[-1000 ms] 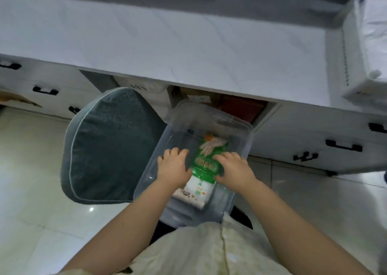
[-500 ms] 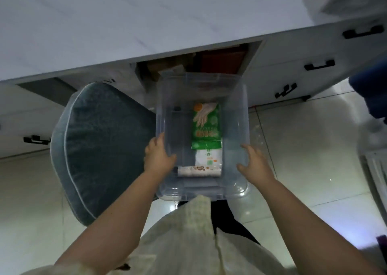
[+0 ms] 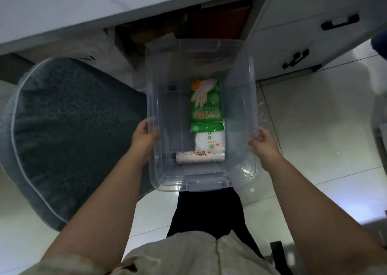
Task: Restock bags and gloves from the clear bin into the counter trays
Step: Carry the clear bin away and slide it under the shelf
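Note:
I hold the clear bin [image 3: 167, 69] level in front of my body, above the tiled floor. My left hand [image 3: 144, 137] grips its left rim and my right hand [image 3: 262, 141] grips its right rim. Inside lies a green pack of gloves [image 3: 206, 105] with a glove picture on it. A white pack [image 3: 210, 143] lies partly under the green one. A white roll of bags [image 3: 200, 157] rests crosswise at the near end. The counter trays are out of view.
A teal padded chair [image 3: 69, 128] stands close on the left, touching the bin's side. The white marble counter edge [image 3: 73, 8] runs across the top, with an open cubby [image 3: 188, 21] below and drawers with black handles [image 3: 339, 22] at right.
Both hands left the green pack inside the bin and took hold of the bin's side rims. The bin has come up and away from the cubby, toward my body.

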